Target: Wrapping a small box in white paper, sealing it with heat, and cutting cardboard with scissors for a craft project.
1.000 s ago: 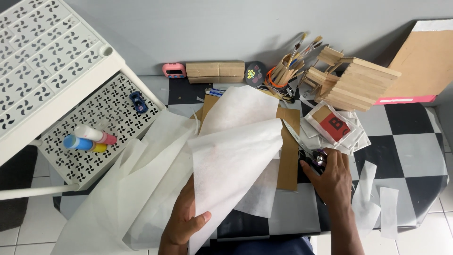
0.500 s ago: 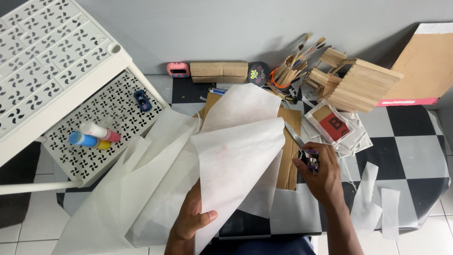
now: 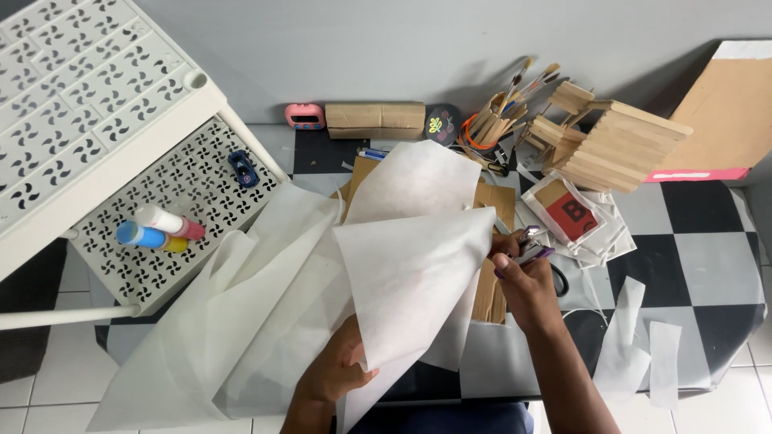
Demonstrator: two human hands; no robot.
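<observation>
Hands: we see two; left hand grips one white sheet, right hand holds one scissors.
Change: right hand moved toward eleven o'clock, reaching the sheet's edge.

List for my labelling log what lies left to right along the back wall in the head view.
Pink timer → cardboard box → round black tin → brush holder → wooden stick model → brown cardboard sheet.

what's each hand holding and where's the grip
Left hand grips the white paper sheet at its lower edge; right hand holds scissors by the handles.
</observation>
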